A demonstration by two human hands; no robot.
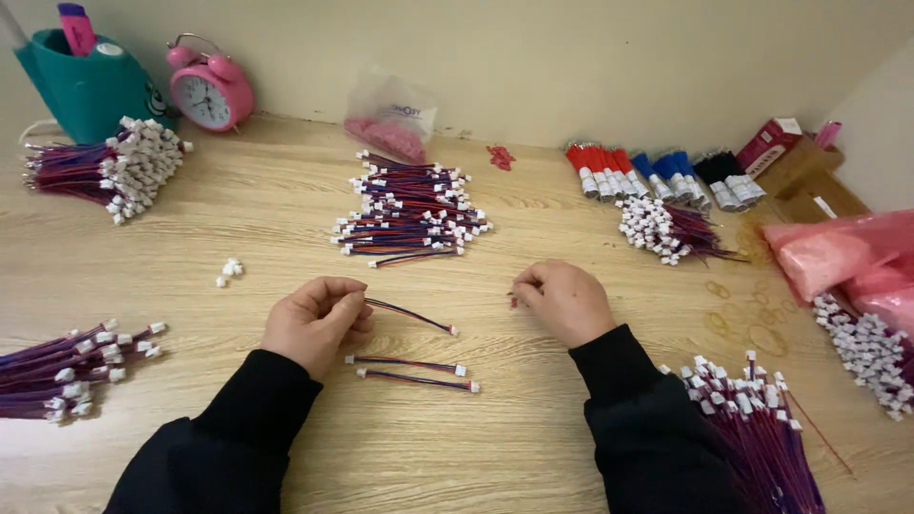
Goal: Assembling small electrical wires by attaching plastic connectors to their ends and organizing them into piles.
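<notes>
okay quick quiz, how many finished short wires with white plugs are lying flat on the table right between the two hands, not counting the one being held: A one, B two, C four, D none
B: two short wire leads lie side by side on the wooden table between the left hand, which pinches a third wire, and the right hand.

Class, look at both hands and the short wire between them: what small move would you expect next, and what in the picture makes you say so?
Probably the left hand lays its short wire beside the two finished wires on the table. It pinches one end, the other end hangs free, and the right hand pinches only a small red piece.
</notes>
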